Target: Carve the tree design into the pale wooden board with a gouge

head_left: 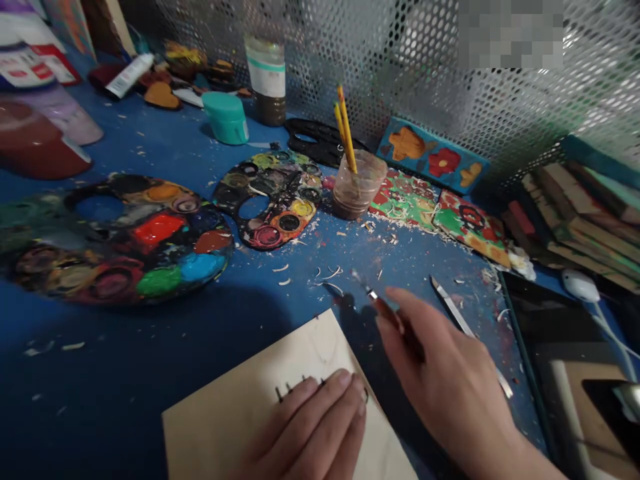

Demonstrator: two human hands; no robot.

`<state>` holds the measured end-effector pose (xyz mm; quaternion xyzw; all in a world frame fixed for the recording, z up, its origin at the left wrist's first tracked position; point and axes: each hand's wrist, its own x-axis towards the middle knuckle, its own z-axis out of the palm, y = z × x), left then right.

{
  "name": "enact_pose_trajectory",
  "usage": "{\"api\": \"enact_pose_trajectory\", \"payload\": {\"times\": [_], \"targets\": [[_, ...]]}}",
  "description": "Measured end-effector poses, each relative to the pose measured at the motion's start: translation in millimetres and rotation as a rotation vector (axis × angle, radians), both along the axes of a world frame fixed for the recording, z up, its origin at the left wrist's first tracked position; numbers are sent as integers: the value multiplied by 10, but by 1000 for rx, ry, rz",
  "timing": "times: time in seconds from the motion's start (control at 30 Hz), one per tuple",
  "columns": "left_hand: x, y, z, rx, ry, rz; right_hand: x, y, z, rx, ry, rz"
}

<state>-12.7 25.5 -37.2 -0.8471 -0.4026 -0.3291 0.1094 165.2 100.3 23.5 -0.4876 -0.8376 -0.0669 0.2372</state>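
My left hand (313, 423) lies flat with its fingers together on a pale plywood board (235, 413) at the bottom middle, next to small dark marks on the wood. My right hand (440, 377) is just right of the board and grips a thin paintbrush (370, 293), whose tip points up and left over the blue table (150, 347). A metal carving knife (460, 320) lies on the table just beyond the right hand.
Two paint-caked palettes (120, 240) (275, 197) sit at left and centre. A plastic cup (357, 183) holds yellow brushes. Painted wooden pieces (435, 213), stacked wood (585, 213), paint bottles (267, 80) and a perforated metal screen (450, 87) ring the back. Wood shavings are scattered about.
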Motion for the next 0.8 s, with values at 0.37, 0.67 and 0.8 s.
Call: {"api": "enact_pose_trajectory", "payload": {"times": [0.37,0.67,0.8], "targets": [[-281,-153,426,-306,60,-173,970,146,426,-140,85,-337],[-770,-310,173,-28,438,-198,1133,47,-85,-377,28,-447],[-872,-188,309,-17,314,-215,1367,62,2,-349,73,-558]]}}
